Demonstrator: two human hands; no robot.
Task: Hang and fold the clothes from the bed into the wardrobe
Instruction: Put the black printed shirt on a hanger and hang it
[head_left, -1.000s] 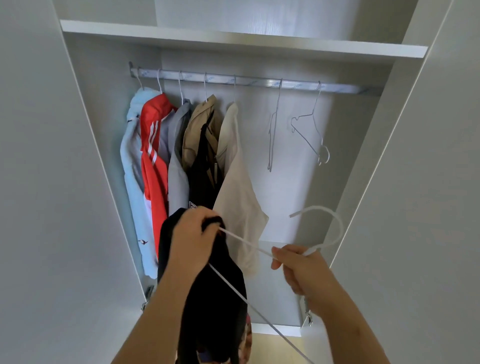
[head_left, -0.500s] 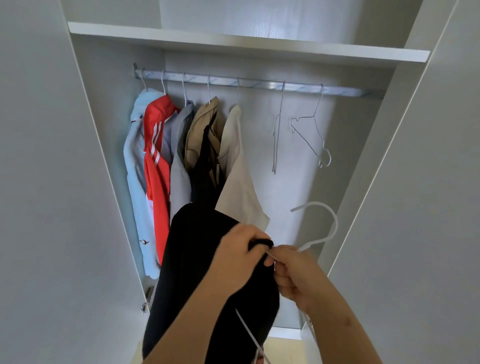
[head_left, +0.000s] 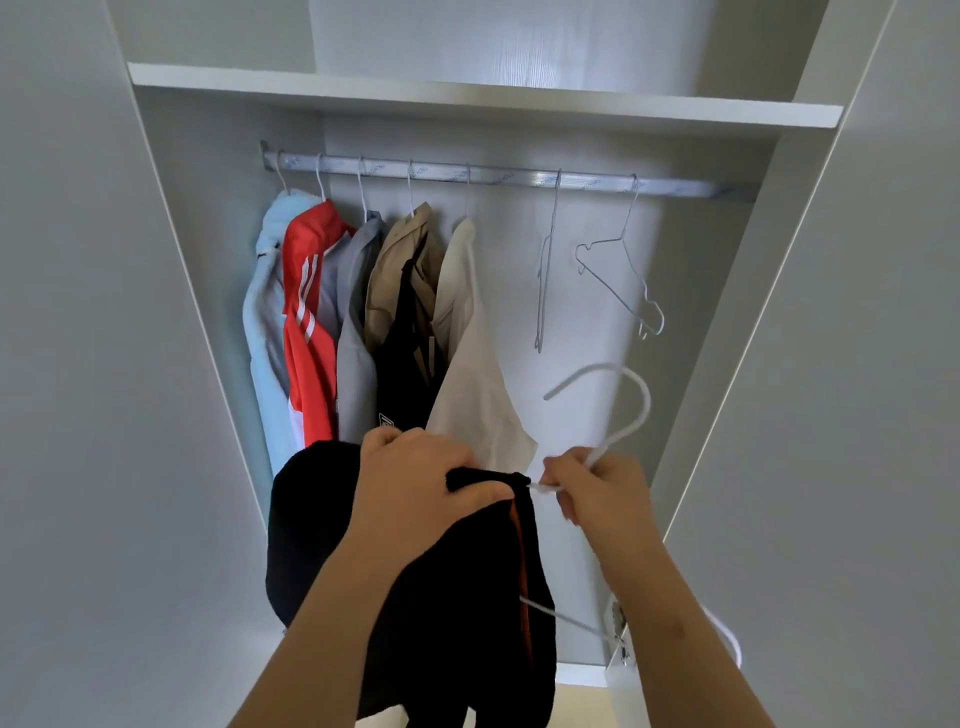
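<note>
My left hand (head_left: 415, 483) grips the top of a black garment (head_left: 457, 597) with an orange seam, bunched over one arm of a white hanger (head_left: 618, 410). My right hand (head_left: 597, 483) pinches the hanger's neck just below its hook, which points up and to the left. The hanger's lower wire pokes out from under the cloth at the right. Both hands are in front of the open wardrobe, below its metal rail (head_left: 493, 174).
Several garments hang at the rail's left: light blue, red with white stripes, grey, tan, black, cream (head_left: 467, 364). Two bare wire hangers (head_left: 618, 280) hang to the right. A white shelf (head_left: 467, 98) runs above. Wardrobe doors flank both sides; a hinge (head_left: 621, 639) is at lower right.
My left hand slid the black garment along the hanger toward my right hand, and both hands rose slightly. The hook now stands higher.
</note>
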